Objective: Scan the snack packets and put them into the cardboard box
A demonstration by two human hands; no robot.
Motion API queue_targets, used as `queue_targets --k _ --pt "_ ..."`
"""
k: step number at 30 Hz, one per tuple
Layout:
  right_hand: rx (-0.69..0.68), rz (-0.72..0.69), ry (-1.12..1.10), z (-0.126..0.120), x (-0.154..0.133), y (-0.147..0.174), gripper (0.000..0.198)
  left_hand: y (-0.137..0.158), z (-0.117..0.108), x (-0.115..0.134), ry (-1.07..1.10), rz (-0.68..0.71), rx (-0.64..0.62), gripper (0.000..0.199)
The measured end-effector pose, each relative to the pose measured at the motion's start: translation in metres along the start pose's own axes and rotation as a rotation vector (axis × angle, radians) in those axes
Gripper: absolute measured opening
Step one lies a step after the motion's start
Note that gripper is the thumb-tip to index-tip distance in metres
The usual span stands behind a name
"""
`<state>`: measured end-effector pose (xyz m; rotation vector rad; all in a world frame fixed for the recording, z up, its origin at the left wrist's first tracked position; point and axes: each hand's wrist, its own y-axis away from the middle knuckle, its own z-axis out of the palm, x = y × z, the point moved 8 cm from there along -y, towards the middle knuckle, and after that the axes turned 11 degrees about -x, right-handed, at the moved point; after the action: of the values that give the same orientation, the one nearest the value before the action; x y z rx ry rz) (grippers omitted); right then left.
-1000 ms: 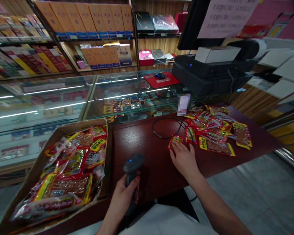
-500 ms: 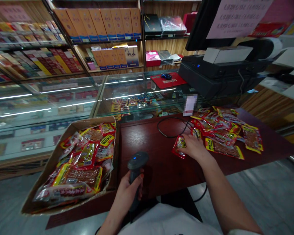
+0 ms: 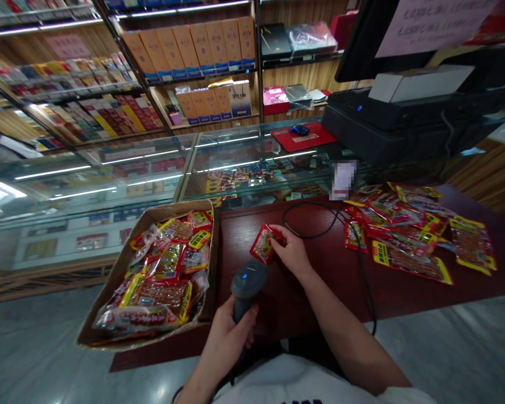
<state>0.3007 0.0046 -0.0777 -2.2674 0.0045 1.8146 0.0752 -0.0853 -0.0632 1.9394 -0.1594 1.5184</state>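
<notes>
My left hand (image 3: 231, 331) is wrapped round the handle of a dark barcode scanner (image 3: 249, 279), whose head points away from me over the table. In front of it, my right hand (image 3: 292, 251) pinches a small red snack packet (image 3: 262, 243) by its right side, just above the wooden tabletop (image 3: 320, 297). To the left stands an open cardboard box (image 3: 214, 269) filled with red and yellow snack packets (image 3: 164, 264). A loose pile of similar packets (image 3: 408, 224) lies on the right part of the table.
A black cable (image 3: 364, 280) loops across the table. Beyond is a glass display counter (image 3: 235, 148) bearing a red mouse pad (image 3: 320, 137) with a mouse (image 3: 299, 130). A black cash drawer unit (image 3: 399, 132) and monitor (image 3: 357, 45) stand at the right. Shelves of boxes (image 3: 193, 50) line the back.
My right hand has moved left from beside the pile, carrying the small red packet towards the scanner. The left hand still holds the scanner. The view has shifted slightly.
</notes>
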Motion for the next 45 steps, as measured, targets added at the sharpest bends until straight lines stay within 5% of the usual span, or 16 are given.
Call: queue_targets --k 9,21,29,37,41,45 --pt "0.001 0.070 0.082 -0.016 0.009 0.004 0.057 0.002 0.004 -0.002 -0.045 -0.024 -0.042 0.021" --pt "-0.007 0.085 -0.158 -0.009 0.017 0.001 0.037 0.000 0.004 -0.004 0.015 -0.015 -0.036 0.027" --pt "0.008 0.087 0.007 -0.014 0.012 0.000 0.037 -0.001 0.003 -0.006 0.006 -0.013 -0.043 0.024" --pt "0.189 0.294 -0.406 -0.022 0.042 0.009 0.052 -0.005 -0.002 -0.018 0.199 -0.061 0.025 0.037" --pt "0.039 0.277 -0.623 0.018 -0.007 -0.013 0.047 -0.001 -0.010 -0.022 0.241 -0.069 0.064 0.041" --pt "-0.325 0.132 -0.711 0.098 -0.096 -0.053 0.054 0.002 -0.014 -0.021 0.236 -0.067 0.086 0.046"
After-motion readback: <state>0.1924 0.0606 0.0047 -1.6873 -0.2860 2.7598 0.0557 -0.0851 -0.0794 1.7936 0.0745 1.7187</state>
